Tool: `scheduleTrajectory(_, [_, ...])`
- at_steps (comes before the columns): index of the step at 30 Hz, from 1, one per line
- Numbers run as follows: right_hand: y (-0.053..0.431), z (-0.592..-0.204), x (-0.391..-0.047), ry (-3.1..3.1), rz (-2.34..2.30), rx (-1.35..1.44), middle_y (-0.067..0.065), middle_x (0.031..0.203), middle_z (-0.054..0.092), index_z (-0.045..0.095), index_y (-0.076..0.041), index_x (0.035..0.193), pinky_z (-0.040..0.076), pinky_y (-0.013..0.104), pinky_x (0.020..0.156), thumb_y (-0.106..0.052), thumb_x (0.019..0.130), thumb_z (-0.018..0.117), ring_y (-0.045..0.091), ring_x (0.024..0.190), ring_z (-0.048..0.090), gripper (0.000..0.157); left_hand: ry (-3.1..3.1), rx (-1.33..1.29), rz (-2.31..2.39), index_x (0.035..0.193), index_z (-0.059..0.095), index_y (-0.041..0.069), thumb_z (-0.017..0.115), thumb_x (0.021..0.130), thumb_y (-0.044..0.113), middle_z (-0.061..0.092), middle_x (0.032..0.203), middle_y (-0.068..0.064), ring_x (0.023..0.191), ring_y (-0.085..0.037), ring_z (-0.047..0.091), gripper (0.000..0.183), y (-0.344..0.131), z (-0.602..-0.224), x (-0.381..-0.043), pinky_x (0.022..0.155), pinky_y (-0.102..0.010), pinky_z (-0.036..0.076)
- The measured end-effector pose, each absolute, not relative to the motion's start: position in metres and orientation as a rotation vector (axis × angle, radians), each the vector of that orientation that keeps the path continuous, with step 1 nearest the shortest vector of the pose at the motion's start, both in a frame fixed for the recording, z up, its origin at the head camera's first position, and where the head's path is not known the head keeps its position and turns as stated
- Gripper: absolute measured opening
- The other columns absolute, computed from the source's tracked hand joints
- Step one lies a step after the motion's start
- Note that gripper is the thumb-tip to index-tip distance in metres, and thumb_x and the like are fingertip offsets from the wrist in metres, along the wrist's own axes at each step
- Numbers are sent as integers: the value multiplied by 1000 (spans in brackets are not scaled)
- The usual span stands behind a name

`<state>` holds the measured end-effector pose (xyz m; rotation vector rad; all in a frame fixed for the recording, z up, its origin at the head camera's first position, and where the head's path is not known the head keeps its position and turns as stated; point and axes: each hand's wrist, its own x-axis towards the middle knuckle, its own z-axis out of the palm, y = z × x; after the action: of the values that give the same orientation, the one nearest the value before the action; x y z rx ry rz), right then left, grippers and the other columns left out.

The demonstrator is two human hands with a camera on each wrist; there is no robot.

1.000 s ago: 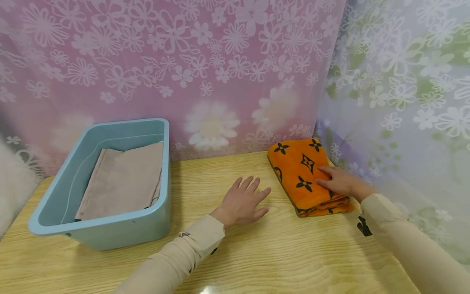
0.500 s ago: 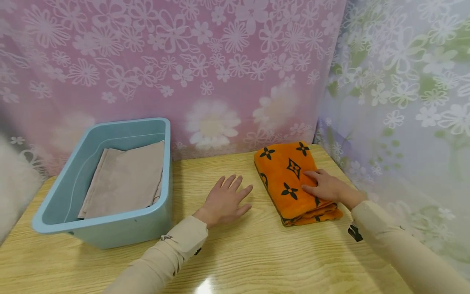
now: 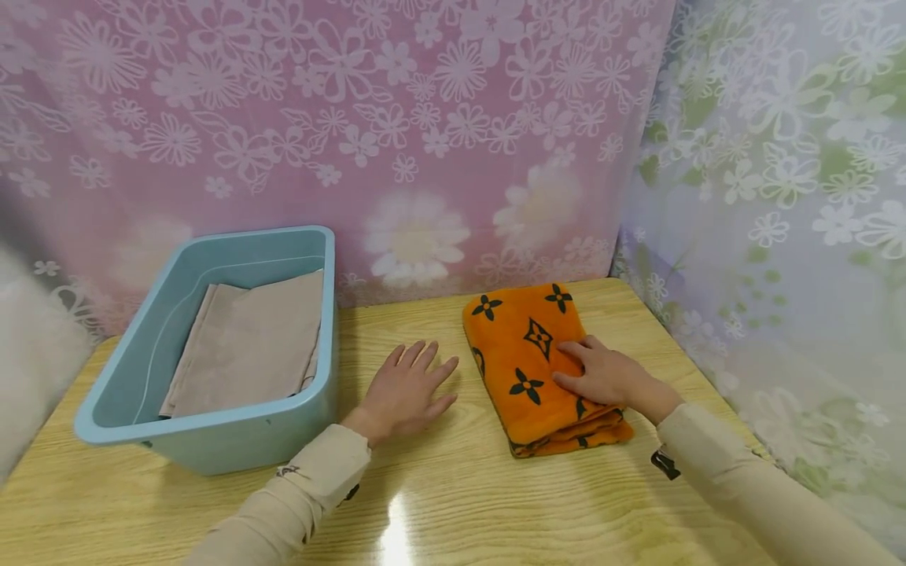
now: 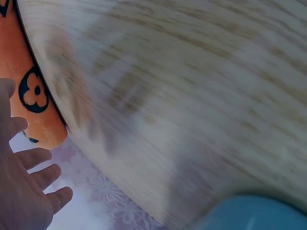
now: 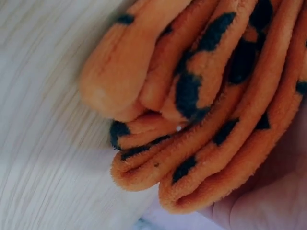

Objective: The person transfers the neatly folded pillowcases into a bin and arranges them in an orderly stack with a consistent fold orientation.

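A folded orange towel point(image 3: 527, 369) with dark flower marks lies on the wooden table, right of centre in the head view. My right hand point(image 3: 605, 376) rests on its right part, thumb and a finger on the top layer; the other fingers are hidden. Seen from the right wrist, the stacked folds of the towel point(image 5: 206, 105) fill the middle, with part of the hand point(image 5: 268, 201) against the upper layer. My left hand point(image 3: 402, 393) has its fingers spread between the towel and a blue bin, holding nothing. From the left wrist, that hand point(image 4: 24, 191) shows near the towel's edge point(image 4: 36, 91).
The blue plastic bin point(image 3: 331, 338) stands at the left of the table point(image 3: 453, 511) with a folded greyish-pink cloth point(image 3: 248, 346) inside. A pink floral curtain point(image 3: 396, 118) hangs behind the table, and a pale floral one point(image 3: 778, 196) runs along the right side.
The towel has slid left and toward me along the table, with my right hand staying on it. My left hand has moved left, closer to the bin, fingers still spread.
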<state>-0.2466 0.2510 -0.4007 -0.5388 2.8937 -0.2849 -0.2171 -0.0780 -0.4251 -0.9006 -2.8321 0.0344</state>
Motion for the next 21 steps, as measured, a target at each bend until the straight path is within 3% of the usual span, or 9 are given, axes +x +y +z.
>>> scheduleTrajectory(14, [200,-402,-225,2934,-190,-606,14,121,42,45,-18,130,45,42,65,-62,82,41,25,68,54,66,-2781,-849,40,133,43,24,37,89,51,38,135,-10,122,-29,33,51,-101,-424,-206,98,-48,24])
scheduleTrajectory(21, [187,-402,-220,2937,-201,-654,13,117,44,46,-19,129,45,40,59,-63,82,41,24,68,54,65,-2749,-822,16,132,44,22,38,90,48,41,132,-11,121,-29,36,51,-109,-426,-203,96,-48,28])
